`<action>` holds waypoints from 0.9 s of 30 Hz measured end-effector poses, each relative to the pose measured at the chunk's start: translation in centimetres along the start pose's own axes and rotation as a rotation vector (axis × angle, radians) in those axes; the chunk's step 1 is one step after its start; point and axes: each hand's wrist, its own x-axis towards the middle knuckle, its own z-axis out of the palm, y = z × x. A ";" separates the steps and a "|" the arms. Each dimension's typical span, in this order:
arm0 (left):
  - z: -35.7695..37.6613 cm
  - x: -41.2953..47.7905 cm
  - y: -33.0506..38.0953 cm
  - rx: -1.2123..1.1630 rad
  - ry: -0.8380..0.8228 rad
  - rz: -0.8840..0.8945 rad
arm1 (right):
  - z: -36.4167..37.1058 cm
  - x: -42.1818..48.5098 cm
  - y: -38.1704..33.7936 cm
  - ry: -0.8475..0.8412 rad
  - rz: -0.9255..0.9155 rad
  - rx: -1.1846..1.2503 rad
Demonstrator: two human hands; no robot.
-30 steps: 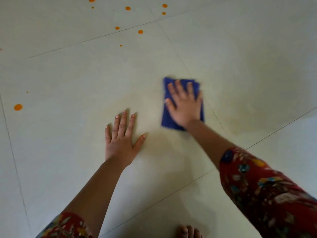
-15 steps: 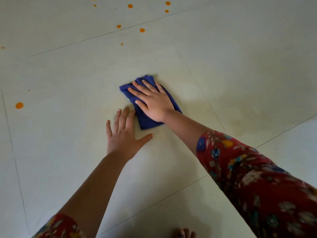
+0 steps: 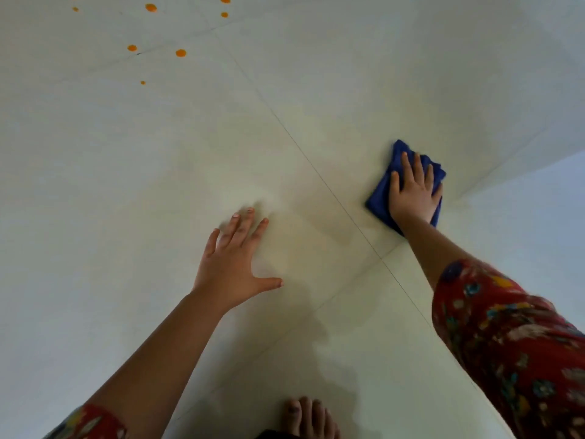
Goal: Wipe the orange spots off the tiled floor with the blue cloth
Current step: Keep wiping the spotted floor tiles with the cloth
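The right hand (image 3: 413,198) is lying flat with fingers spread on the folded blue cloth (image 3: 383,193), pressing it to the tiled floor (image 3: 316,90) at about three o'clock in the view. The left hand (image 3: 235,267) is resting open on the floor near the middle, fingers fanned and thumb pointing toward three o'clock, holding nothing. Orange spots (image 3: 180,53) are dotting the tiles around eleven o'clock, well apart from the cloth. Bare toes (image 3: 308,418) are showing at six o'clock.
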 end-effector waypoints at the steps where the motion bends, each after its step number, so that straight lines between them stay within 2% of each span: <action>1: 0.3 -0.3 0.2 0.001 0.001 0.008 | 0.3 -2.1 0.6 0.013 0.002 0.012; 3: 1.1 -1.1 0.5 -0.015 0.008 0.024 | 0.8 -7.6 0.7 0.043 0.013 0.016; 4: 1.5 -1.5 0.6 -0.025 0.026 0.020 | 1.2 -10.9 0.0 0.037 -0.038 0.006; 6: 2.2 -2.4 0.7 -0.037 0.071 -0.008 | 2.2 -17.7 -1.2 -0.054 -0.325 -0.040; 8: 2.7 -3.0 0.4 -0.021 0.099 -0.041 | 2.3 -20.1 -1.4 -0.177 -0.620 -0.073; 9: 2.8 -3.3 0.3 -0.010 0.102 -0.055 | 2.1 -19.0 -1.1 -0.187 -0.659 -0.078; 10: 2.9 -3.6 0.0 -0.002 0.103 -0.066 | 2.1 -17.2 -0.8 -0.158 -0.598 -0.088; 14: 2.7 -4.4 -0.5 -0.039 0.130 -0.126 | 1.3 -8.0 -2.9 -0.067 -0.088 -0.041; 16: 2.4 -4.8 -0.8 -0.059 0.155 -0.160 | 2.1 -6.8 -6.8 -0.078 -0.097 -0.018; 17: 2.3 -5.1 -1.0 -0.068 0.162 -0.171 | 2.7 -7.6 -9.0 -0.091 -0.189 -0.029; 19: 2.1 -5.6 -1.7 -0.077 0.180 -0.193 | 3.7 -12.0 -11.6 -0.105 -0.485 -0.072; 21: 1.8 -6.0 -2.8 -0.082 0.197 -0.241 | 3.8 -18.2 -10.5 -0.182 -0.812 -0.107; 22: 1.7 -6.2 -3.4 -0.094 0.204 -0.273 | 3.7 -20.1 -8.8 -0.205 -0.905 -0.104; 24: 1.6 -6.5 -4.2 -0.140 0.219 -0.332 | 3.1 -19.8 -5.3 -0.172 -0.853 -0.085; 27: 1.4 -6.8 -5.0 -0.213 0.258 -0.403 | 2.9 -14.1 -5.4 -0.118 -0.476 -0.094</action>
